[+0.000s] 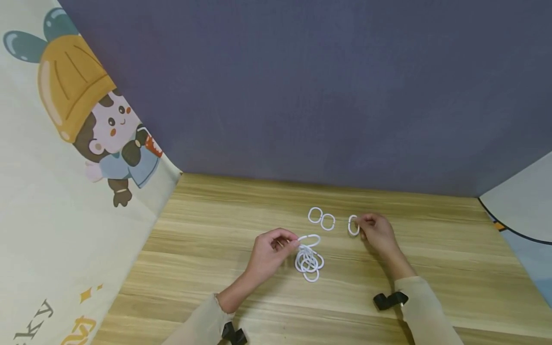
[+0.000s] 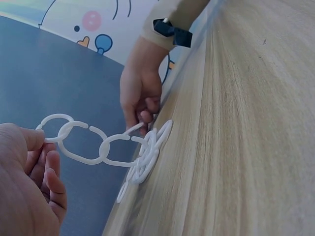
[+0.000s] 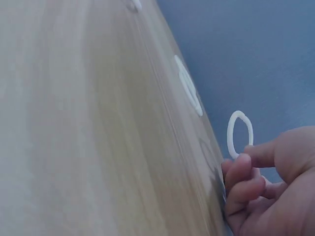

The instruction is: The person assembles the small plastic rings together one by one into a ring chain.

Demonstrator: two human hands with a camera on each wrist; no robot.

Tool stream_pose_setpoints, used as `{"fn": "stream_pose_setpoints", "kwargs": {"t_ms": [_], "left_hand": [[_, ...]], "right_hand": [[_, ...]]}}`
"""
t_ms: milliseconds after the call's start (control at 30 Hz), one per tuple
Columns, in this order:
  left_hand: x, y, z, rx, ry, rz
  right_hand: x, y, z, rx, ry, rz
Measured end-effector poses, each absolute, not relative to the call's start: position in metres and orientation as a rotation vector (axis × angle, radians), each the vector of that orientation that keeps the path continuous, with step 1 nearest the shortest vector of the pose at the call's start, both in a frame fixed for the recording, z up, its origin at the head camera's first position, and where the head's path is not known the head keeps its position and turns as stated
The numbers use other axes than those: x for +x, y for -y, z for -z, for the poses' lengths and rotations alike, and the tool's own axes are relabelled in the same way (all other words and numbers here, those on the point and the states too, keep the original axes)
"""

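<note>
My left hand (image 1: pixel 270 250) pinches the end ring of a chain of white plastic split rings (image 2: pixel 81 142). Linked rings hang from it down to a heap (image 1: pixel 308 261) on the table. Farther right, my right hand (image 1: pixel 379 233) pinches a single white split ring (image 3: pixel 240 133) between thumb and fingers, held up above the tabletop in the right wrist view. Two loose white rings (image 1: pixel 321 219) lie side by side on the table, between the hands and farther back. Each ring shows a small gap in its loop.
The wood-grain table (image 1: pixel 215 211) meets a dark blue-grey panel (image 1: pixel 302 96) along its back edge. A pale wall with a cartoon figure (image 1: pixel 116 129) borders the left side, and another printed pale panel (image 1: pixel 526 206) stands at the right. Black devices (image 1: pixel 390 301) are strapped near both wrists.
</note>
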State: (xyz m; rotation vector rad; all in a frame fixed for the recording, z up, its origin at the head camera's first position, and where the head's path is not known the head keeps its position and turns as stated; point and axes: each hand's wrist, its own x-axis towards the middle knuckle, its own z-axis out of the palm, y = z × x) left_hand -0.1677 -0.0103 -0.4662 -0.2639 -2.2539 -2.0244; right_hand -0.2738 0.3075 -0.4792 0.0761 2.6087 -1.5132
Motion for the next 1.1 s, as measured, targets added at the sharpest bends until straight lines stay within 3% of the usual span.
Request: {"fn": "stream_pose_setpoints", "kwargs": {"t_ms": [400,1100], "left_hand": [[-0.164,0.015,0.469,-0.276,2.265,2.018],[-0.16,0.015,0.466,-0.332,2.24,2.029]], "right_hand": [[-0.245,-0.297,0.463,0.166,-2.408,1.772],[-0.203,-0.256,0.412,-0.002,-2.376,1.909]]}}
